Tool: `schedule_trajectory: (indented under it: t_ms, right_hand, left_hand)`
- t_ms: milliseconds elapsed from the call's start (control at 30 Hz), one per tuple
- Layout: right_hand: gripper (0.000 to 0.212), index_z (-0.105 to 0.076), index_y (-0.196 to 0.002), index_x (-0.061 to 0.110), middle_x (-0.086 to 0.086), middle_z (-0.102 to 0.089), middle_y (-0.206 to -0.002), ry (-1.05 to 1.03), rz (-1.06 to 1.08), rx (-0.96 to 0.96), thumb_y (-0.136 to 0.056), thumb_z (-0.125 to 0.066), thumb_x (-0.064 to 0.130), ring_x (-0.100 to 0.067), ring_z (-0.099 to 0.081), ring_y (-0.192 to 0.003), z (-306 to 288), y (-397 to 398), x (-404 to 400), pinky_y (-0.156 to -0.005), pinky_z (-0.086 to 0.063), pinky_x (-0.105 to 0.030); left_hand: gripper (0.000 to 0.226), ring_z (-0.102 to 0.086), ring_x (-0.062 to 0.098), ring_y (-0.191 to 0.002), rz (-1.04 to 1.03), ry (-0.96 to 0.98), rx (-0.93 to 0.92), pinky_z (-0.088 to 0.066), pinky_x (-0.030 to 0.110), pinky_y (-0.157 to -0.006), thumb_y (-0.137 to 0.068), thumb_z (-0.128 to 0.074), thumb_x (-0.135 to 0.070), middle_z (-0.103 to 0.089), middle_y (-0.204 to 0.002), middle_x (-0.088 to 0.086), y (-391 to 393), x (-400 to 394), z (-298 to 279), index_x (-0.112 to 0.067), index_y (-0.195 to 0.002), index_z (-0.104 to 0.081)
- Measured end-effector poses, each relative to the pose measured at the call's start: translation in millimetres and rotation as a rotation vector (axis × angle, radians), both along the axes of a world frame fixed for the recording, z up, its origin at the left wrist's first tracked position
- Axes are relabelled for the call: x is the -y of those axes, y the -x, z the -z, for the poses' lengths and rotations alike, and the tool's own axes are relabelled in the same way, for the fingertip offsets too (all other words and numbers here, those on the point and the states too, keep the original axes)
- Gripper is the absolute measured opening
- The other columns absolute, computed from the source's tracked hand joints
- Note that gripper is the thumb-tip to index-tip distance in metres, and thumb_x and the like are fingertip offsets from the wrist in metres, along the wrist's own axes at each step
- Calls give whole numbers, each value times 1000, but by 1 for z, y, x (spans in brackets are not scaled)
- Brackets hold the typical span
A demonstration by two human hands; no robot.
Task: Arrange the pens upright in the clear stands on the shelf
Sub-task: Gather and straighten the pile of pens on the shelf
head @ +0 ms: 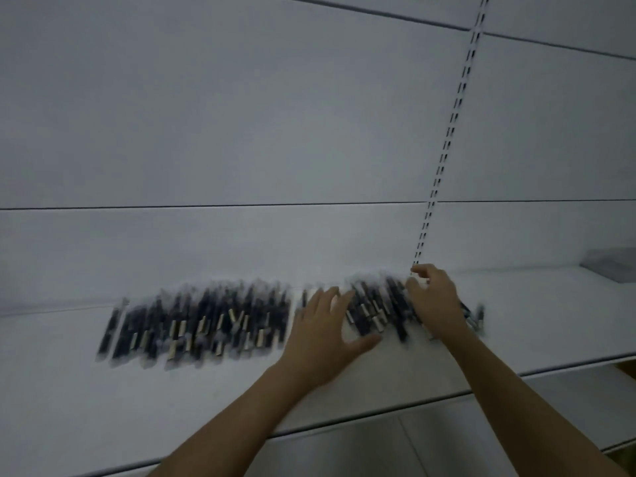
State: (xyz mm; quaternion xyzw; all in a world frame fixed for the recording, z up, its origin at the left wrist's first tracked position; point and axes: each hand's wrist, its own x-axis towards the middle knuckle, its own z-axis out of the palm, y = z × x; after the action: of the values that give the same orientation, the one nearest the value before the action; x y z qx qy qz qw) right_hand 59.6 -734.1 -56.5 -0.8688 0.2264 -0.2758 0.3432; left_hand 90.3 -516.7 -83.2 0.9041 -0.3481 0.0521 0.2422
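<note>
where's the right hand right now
In the head view the right hand is right of centre over the shelf, at the right end of the row of pens, just below the slotted wall rail.

The pens were dark, near black, with pale silvery bands and clips, blurred into streaks. They lay on a plain white shelf before a white panelled wall crossed by thin dark seams, with a white upright strip patterned in paired dark slots

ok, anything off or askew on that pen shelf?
Frame is motion-blurred. A few pens at the right end, behind the right hand, splay sideways out of the row. Left hand sits at a gap.
</note>
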Motion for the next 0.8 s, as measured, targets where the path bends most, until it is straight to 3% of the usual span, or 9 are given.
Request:
schedule_trajectory:
  t_ms: [133, 233, 333, 567, 700, 800]
  right_hand:
    - [48, -46, -141, 12, -21, -40, -146, 1, 195, -177, -100, -52, 35, -41, -39, -132, 13, 17, 80, -106, -39, -53]
    - [62, -36, -150, 11, -20, -30, -156, -103, 83, -260, -100, -50, 46, -38, -33, -141, 33, 21, 115, -115, -30, -48]
    - [68, -32, -153, 14, -14, -29, -160, -55, -43, -318, -100, -42, 54, -31, -27, -147, 49, 9, 128, -121, -23, -46]
    - [65, -32, -153, 17, -3, -30, -160, -57, -348, -279, -99, -49, 50, -20, -25, -148, 41, -24, 123, -121, -22, -36]
    - [67, -35, -151, 21, -3, -25, -163, -29, -423, -247, -95, -54, 54, -19, -13, -152, 47, -37, 112, -124, -16, -44]
    - [68, -38, -151, 20, -4, -31, -160, 9, -435, -224, -94, -55, 54, -20, -16, -151, 50, -40, 105, -123, -16, -45]
  left_hand:
    - [107, 16, 23, -152, 19, -180, -75, 2, 61, -120, -70, -43, -91, 10, -166, -7, -2, 58, 8, -46, -153, 8]
    - [115, 22, 25, -150, 64, -285, -38, 8, 64, -117, -65, -46, -94, 16, -165, -8, -2, 95, 15, -49, -151, 14]
    - [115, 23, 25, -150, 81, -330, 2, 11, 65, -116, -64, -45, -95, 19, -164, -8, -4, 127, 15, -50, -150, 16]
    - [93, 11, 22, -153, 4, -385, 36, 9, 60, -119, -77, -32, -90, 0, -167, -8, -24, 153, 12, -47, -154, -3]
    - [85, 9, 18, -153, -40, -334, 23, 6, 58, -120, -82, -30, -85, -6, -166, -10, -35, 141, 12, -45, -154, -10]
    - [90, 6, 17, -153, -27, -322, 15, 2, 57, -121, -79, -30, -88, -6, -166, -13, -35, 130, 14, -44, -155, -9]
